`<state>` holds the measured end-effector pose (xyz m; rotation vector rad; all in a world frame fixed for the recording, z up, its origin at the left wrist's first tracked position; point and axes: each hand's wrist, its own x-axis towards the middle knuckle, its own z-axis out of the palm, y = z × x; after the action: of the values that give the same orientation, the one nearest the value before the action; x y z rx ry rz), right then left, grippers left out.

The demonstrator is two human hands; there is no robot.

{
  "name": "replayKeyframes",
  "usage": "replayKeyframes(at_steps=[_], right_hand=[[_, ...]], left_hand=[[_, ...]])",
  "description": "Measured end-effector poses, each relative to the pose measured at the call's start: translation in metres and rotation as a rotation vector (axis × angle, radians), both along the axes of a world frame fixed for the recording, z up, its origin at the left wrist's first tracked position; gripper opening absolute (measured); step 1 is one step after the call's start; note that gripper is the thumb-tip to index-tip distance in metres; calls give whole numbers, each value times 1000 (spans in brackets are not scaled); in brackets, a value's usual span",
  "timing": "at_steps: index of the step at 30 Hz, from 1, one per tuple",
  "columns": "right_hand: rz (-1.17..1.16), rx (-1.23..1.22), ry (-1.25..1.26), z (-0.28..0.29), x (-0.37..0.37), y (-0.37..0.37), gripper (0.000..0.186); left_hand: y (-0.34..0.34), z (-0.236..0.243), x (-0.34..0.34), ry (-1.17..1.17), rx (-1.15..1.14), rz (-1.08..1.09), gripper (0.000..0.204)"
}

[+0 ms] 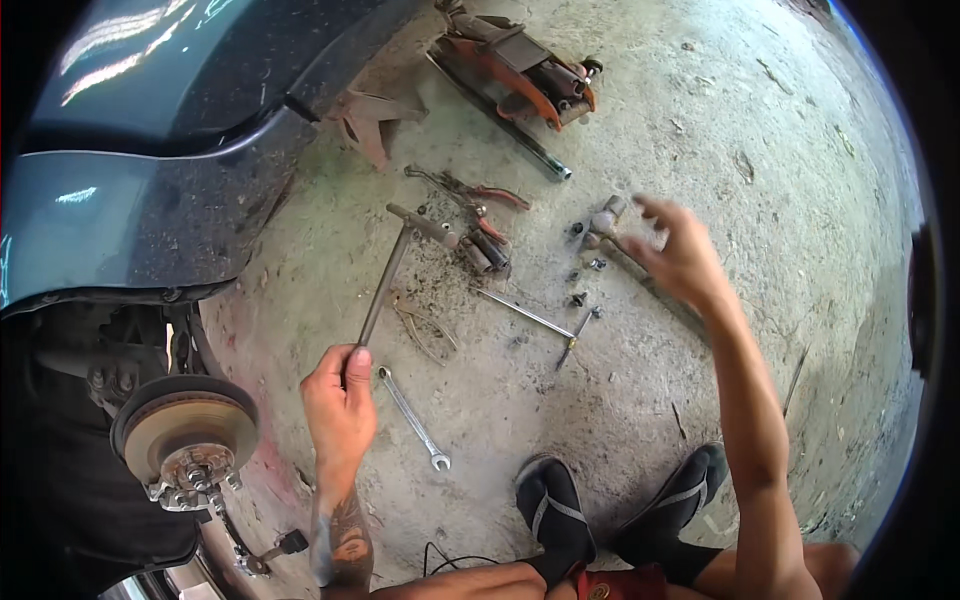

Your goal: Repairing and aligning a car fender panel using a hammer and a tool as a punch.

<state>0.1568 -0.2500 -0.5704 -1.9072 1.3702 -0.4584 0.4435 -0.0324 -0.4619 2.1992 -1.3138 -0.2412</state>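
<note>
My left hand (340,400) is closed round the metal handle of a hammer (385,285). Its head points away from me, above the floor near some pliers. My right hand (680,250) is raised with the fingers apart and nothing in them, slightly smeared by motion. Close beside it lies a ball-peen hammer (605,222), its handle partly hidden by my hand and forearm. A combination wrench (415,420) rests on the floor right of my left hand. Red-handled pliers (500,197) lie farther off, and a long thin-shafted T-handle tool (525,315) lies between my hands.
At left is a blue car body (150,200), with a bare brake disc (185,425) below it. An orange floor jack (520,75) stands at the back. Rusty pliers (425,325) and several small bolts (578,299) lie on the concrete. My sandalled feet (560,500) are close by.
</note>
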Motion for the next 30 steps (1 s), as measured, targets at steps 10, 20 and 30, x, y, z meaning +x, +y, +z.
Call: replayKeyframes(at_steps=[10,20,30], right_hand=[[-139,-208,447,-91,-29,32,43],[-121,-196,396,-101,-33,30,34],[-119,-183,402,-99,-33,28,35]], left_hand=[[-12,12,-5,-324,-30,134,28],[-31,13,24,-578,-180,168,32],[-41,15,30,-605,-234,137,33]])
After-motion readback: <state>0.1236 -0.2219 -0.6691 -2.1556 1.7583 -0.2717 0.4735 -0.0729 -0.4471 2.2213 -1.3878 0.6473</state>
